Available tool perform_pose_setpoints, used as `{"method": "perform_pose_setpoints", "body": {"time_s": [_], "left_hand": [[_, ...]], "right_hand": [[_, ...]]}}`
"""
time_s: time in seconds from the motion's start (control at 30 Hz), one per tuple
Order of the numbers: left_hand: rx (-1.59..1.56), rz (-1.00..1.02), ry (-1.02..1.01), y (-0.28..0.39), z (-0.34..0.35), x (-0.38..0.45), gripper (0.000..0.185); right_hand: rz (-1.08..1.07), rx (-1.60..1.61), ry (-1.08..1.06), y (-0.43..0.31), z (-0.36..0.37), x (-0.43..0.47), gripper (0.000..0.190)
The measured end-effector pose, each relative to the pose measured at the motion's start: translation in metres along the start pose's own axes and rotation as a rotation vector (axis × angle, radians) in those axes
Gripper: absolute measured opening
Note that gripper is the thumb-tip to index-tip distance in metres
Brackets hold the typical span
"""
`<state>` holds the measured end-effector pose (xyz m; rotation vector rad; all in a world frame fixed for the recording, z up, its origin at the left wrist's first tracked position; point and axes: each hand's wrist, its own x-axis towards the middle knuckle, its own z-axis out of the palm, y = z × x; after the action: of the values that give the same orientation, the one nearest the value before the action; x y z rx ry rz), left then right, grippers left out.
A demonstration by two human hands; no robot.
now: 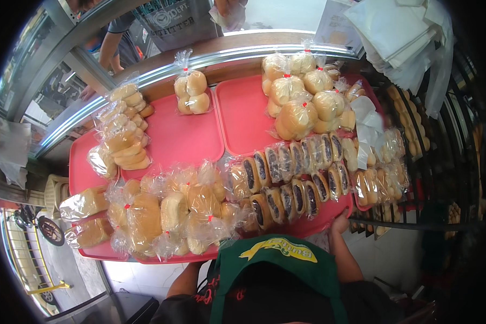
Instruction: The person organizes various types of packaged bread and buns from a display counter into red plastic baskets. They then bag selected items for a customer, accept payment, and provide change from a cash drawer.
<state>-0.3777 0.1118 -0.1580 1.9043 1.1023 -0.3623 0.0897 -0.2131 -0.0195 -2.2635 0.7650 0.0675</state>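
My right hand point(340, 222) is at the right front corner of a red plastic tray point(322, 224), its fingers partly hidden at the rim. That tray bears rows of dark-filled bread slices point(297, 196) in clear plastic. My left forearm point(186, 279) reaches under the front edge of another red tray point(178, 258); the left hand itself is hidden. Bagged loaves point(144, 220) with red ties lie on the left front trays. Behind them, bagged buns point(192, 92) stand alone on a red tray point(178, 133), and more bagged round buns point(297, 117) are piled at the back right.
A glass display front with a metal frame point(227, 50) runs along the back, with people point(178, 24) beyond it. White plastic bags point(405, 36) hang at the upper right. Dark racks with bread point(409, 117) stand at the right. A plastic chair point(56, 192) is at the left.
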Motion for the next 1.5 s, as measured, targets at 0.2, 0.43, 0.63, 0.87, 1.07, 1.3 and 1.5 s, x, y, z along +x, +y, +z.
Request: {"method": "perform_pose_setpoints", "body": {"time_s": [0.2, 0.43, 0.63, 0.87, 1.07, 1.3, 1.5], "left_hand": [[0.005, 0.105, 0.104, 0.019, 0.019, -0.047, 0.048], [0.084, -0.282, -0.059, 0.028, 0.027, -0.077, 0.043], [-0.133, -0.356, 0.03, 0.027, 0.047, -0.087, 0.042], [0.421, 0.03, -0.296, 0.089, 0.007, -0.126, 0.038], [0.189, 0.064, -0.353, 0.218, -0.094, -0.187, 0.035], [-0.223, 0.429, -0.212, 0.341, -0.153, -0.185, 0.048], [-0.191, 0.605, -0.159, 0.375, -0.163, -0.177, 0.056]], "right_hand": [[-0.035, 0.208, -0.09, 0.013, 0.006, 0.008, 0.079], [0.049, 0.448, -0.277, 0.028, 0.013, 0.024, 0.062], [-0.064, 0.47, -0.296, 0.037, 0.017, 0.03, 0.075], [-0.078, 0.286, -0.546, 0.049, -0.002, 0.043, 0.06], [-0.318, -0.148, -1.195, -0.001, -0.073, 0.056, 0.042], [-0.769, 0.032, -0.913, -0.117, -0.09, 0.035, 0.017], [-0.762, 0.509, -0.86, -0.171, -0.099, 0.011, 0.013]]}}
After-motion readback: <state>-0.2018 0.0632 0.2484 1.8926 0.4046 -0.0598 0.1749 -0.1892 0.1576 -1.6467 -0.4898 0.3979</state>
